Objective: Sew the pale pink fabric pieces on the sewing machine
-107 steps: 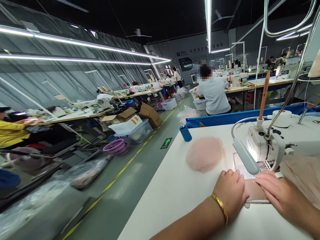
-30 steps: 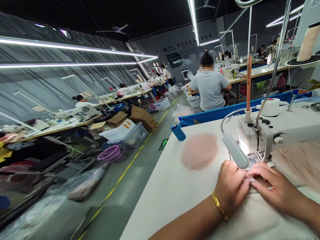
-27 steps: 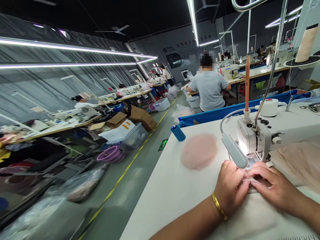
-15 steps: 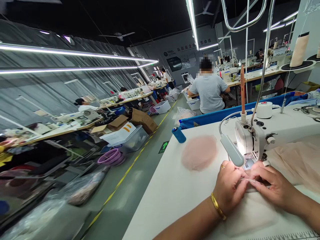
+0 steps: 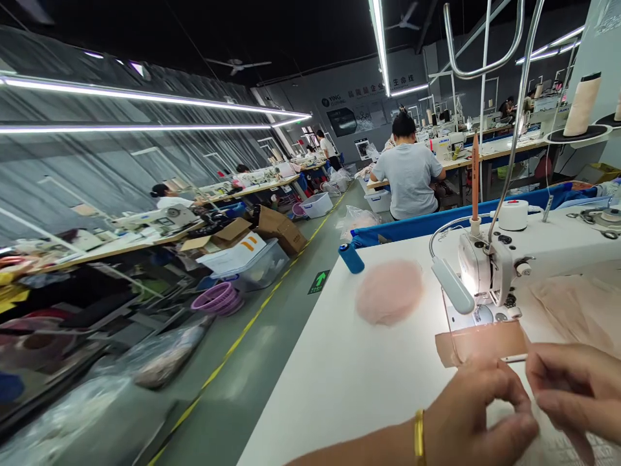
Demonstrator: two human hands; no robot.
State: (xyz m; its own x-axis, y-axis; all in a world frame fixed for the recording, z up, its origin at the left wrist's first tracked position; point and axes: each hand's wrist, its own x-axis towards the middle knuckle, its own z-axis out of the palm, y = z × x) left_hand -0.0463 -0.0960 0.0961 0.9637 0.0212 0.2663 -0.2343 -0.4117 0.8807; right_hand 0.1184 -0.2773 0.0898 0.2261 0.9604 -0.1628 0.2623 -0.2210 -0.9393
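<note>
My left hand (image 5: 485,408), with a gold bangle at the wrist, is curled low in front of the sewing machine (image 5: 490,265). Close beside it, my right hand (image 5: 572,385) has its fingers bent and its thumb drawn in. Pale sheer fabric (image 5: 553,443) shows between and below both hands, pinched in the fingers; motion blur softens the exact grip. Just beyond the hands, a tan flat plate (image 5: 485,340) lies before the lit needle area. Round pinkish sheer fabric (image 5: 391,291) rests on the white tabletop (image 5: 339,362), left of the machine.
A blue thread cone (image 5: 351,258) stands at the table's far left corner. Beige sheer fabric (image 5: 582,310) lies under the machine arm, with scissors (image 5: 609,233) on the machine bed's far right. One person (image 5: 410,175) sits ahead, back turned. Boxes and a purple basket (image 5: 217,299) line the aisle.
Both hands have come back from the needle area toward me, drawing the pale fabric along. The tan plate they covered is now exposed.
</note>
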